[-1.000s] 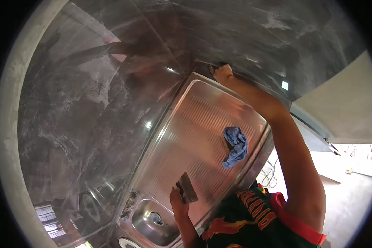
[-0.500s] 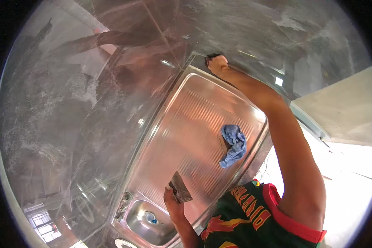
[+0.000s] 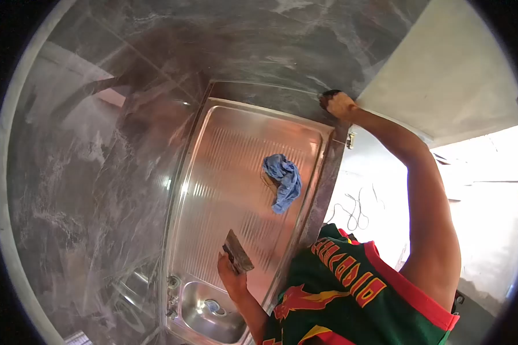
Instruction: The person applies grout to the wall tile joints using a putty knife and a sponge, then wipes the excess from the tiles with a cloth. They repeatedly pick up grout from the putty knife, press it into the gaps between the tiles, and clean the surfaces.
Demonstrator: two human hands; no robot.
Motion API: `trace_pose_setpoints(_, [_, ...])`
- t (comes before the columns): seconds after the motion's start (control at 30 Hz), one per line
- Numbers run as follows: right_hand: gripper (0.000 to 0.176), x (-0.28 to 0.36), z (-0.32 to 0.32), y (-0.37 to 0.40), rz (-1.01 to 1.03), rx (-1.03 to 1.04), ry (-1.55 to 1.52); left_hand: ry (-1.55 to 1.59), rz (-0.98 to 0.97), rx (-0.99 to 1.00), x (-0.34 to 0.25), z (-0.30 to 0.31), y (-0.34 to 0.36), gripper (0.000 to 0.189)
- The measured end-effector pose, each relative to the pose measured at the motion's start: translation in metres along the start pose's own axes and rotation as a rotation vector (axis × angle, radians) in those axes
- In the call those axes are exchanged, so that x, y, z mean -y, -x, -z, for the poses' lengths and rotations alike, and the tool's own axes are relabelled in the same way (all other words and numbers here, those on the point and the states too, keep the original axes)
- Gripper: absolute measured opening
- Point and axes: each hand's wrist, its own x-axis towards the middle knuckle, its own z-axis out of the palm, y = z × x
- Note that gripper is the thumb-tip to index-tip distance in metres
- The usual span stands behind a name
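Note:
My left hand (image 3: 233, 282) is closed on a flat, rectangular, smeared blade that looks like a putty knife (image 3: 239, 253), held above the ribbed drainboard of the steel sink (image 3: 230, 190). At the far right corner of the counter, my right hand (image 3: 343, 106) is closed on a small dark piece (image 3: 328, 99) pressed where the grey wall meets the counter; its kind cannot be made out. Between the hands, a crumpled blue cloth (image 3: 286, 179) lies on the drainboard, partly over something brown.
Grey marbled tile walls (image 3: 92, 190) rise on the left and at the back. The sink bowl (image 3: 207, 322) and a metal tap (image 3: 172, 296) are at the near left. A pale panel (image 3: 460, 75) stands at the right, with a dark cable (image 3: 357, 213) on the bright floor below.
My right hand has slid rightward along the wall joint to the counter's corner. The view has shifted, so the sink appears farther left. My left hand still holds the blade over the drainboard.

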Motion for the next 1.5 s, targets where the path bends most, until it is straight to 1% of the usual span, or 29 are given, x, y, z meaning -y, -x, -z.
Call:
trace_pose_setpoints(0.07, [0.023, -0.009, 0.005, 0.037, -0.037, 0.083, -0.022, -0.775, -0.525, 0.088, -0.003, -0.012, 0.009, 0.021])
trace_pose_setpoints(0.1, [0.022, -0.014, 0.006, 0.054, -0.063, 0.164, -0.04, -0.778, -0.531, 0.1, 0.001, -0.011, 0.006, 0.021])
trace_pose_setpoints(0.13, [0.023, -0.018, -0.034, 0.047, -0.071, 0.115, -0.083, -0.685, -0.447, 0.12, 0.008, -0.008, 0.001, 0.036])
trace_pose_setpoints(0.17, [0.023, -0.013, -0.027, 0.059, -0.08, 0.116, -0.085, -0.591, -0.362, 0.137, 0.009, -0.012, 0.0, 0.052])
trace_pose_setpoints(0.2, [0.023, -0.002, -0.021, 0.075, -0.23, 0.1, -0.073, -0.59, -0.366, 0.145, 0.009, -0.015, 0.0, 0.052])
trace_pose_setpoints(0.23, [0.023, 0.005, -0.016, 0.088, -0.378, 0.085, -0.06, -0.796, -0.554, 0.177, 0.003, -0.028, 0.005, 0.039])
trace_pose_setpoints(0.27, [0.022, 0.011, -0.033, 0.092, -0.226, 0.007, -0.078, -1.0, -0.744, 0.208, 0.001, -0.042, 0.007, 0.026])
trace_pose_setpoints(0.3, [0.02, 0.029, 0.015, 0.115, -0.144, 0.109, -0.237, -0.999, -0.746, 0.212, 0.003, -0.054, 0.006, 0.026])
trace_pose_setpoints(0.37, [0.034, 0.074, 0.041, 0.134, 0.062, -0.093, -0.755, -0.987, -0.727, 0.315, 0.007, -0.083, 0.003, 0.026])
trace_pose_setpoints(0.4, [0.053, 0.096, 0.065, 0.153, 0.348, -0.286, -1.271, -0.985, -0.724, 0.313, 0.006, -0.103, 0.002, 0.026])
trace_pose_setpoints(0.43, [0.068, 0.124, 0.073, 0.164, 0.508, -0.325, -1.503, -0.245, -0.129, 0.419, 0.003, -0.128, 0.003, 0.025])
trace_pose_setpoints(0.47, [0.07, 0.141, 0.101, 0.182, 0.553, -0.345, -1.545, 0.505, 0.463, 0.454, -0.002, -0.148, 0.004, 0.025])
trace_pose_setpoints(0.5, [0.072, 0.147, 0.124, 0.198, 0.603, -0.362, -1.588, 0.509, 0.462, 0.442, -0.008, -0.161, 0.008, 0.025])
trace_pose_setpoints(0.53, [0.072, 0.149, 0.123, 0.201, 0.62, -0.347, -1.595, 0.583, 0.518, 0.575, -0.015, -0.169, 0.014, 0.025])
trace_pose_setpoints(0.57, [0.07, 0.152, 0.12, 0.203, 0.562, -0.465, -1.431, 0.657, 0.567, 0.704, -0.019, -0.174, 0.015, 0.025])
trace_pose_setpoints(0.63, [0.062, 0.148, 0.117, 0.205, 0.493, -0.592, -1.186, 0.515, 0.463, 0.582, -0.017, -0.173, 0.008, 0.024])
trace_pose_setpoints(0.7, [0.059, 0.135, 0.119, 0.2, 0.573, -0.81, -1.024, 0.576, 0.499, 0.575, -0.013, -0.164, -0.001, 0.026])
trace_pose_setpoints(0.73, [0.059, 0.135, 0.124, 0.203, 0.603, -0.795, -1.038, 0.587, 0.496, 0.542, -0.015, -0.161, 0.0, 0.026])
trace_pose_setpoints(0.8, [0.058, 0.134, 0.133, 0.202, 0.403, -0.764, -1.15, 0.216, 0.058, 0.575, -0.025, -0.164, 0.002, 0.025])
trace_pose_setpoints(0.83, [0.058, 0.136, 0.136, 0.2, 0.424, -0.759, -1.148, 0.225, 0.053, 0.558, -0.03, -0.168, 0.005, 0.025])
trace_pose_setpoints(0.9, [0.056, 0.143, 0.142, 0.199, 0.399, -0.463, -1.416, 0.051, 0.218, 0.361, -0.039, -0.176, 0.011, 0.022])
trace_pose_setpoints(0.93, [0.056, 0.145, 0.142, 0.198, 0.411, -0.461, -1.41, 0.06, 0.214, 0.354, -0.041, -0.176, 0.011, 0.022])
trace_pose_setpoints(1.0, [0.055, 0.15, 0.14, 0.193, 0.509, -0.447, -1.475, 0.021, 0.059, 0.592, -0.044, -0.175, 0.009, 0.02])
trace_pose_setpoints(1.03, [0.055, 0.149, 0.143, 0.194, 0.522, -0.443, -1.471, 0.028, 0.055, 0.582, -0.043, -0.174, 0.008, 0.02])
trace_pose_setpoints(1.1, [0.054, 0.146, 0.148, 0.198, 0.529, -0.22, -1.531, 0.022, 0.045, 0.573, -0.039, -0.171, 0.006, 0.021])
trace_pose_setpoints(1.2, [0.052, 0.158, 0.131, 0.193, 0.61, -0.363, -1.489, 0.013, 0.066, 0.551, -0.038, -0.17, 0.005, 0.021])
trace_pose_setpoints(1.33, [0.048, 0.156, 0.132, 0.197, 0.643, -0.405, -1.424, 0.07, 0.125, 0.449, -0.04, -0.175, 0.01, 0.019])
trace_pose_setpoints(1.4, [0.05, 0.153, 0.131, 0.196, 0.558, -0.503, -1.549, 0.236, 0.231, 0.498, -0.026, -0.169, -0.001, 0.019])
trace_pose_setpoints(1.5, [0.051, 0.15, 0.138, 0.197, 0.484, -0.56, -1.561, 0.272, 0.201, 0.552, -0.023, -0.169, 0.001, 0.016])
